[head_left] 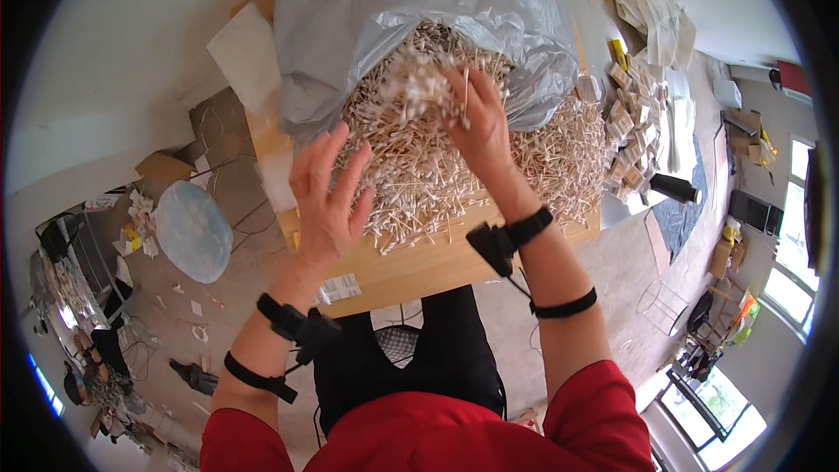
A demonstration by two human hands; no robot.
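Note:
A large heap of cotton swabs [419, 175] spills out of a grey plastic bag [350, 13] across the wooden table [393, 275]. My right hand [482, 127] reaches over the heap, its fingers curled around a bunch of cotton swabs [421, 87] that is smeared by motion. One swab sticks up beside the fingers. At the left edge of the heap, my left hand [328, 197] hovers with fingers spread and nothing in it. A label [339, 288] lies on the near left of the tabletop.
Many small packs [631, 127] are piled on the right, near a black cylinder [676, 189]. A pale blue round stool [194, 231] stands left of the table. Bags, boxes and a wire frame [662, 307] lie about the floor.

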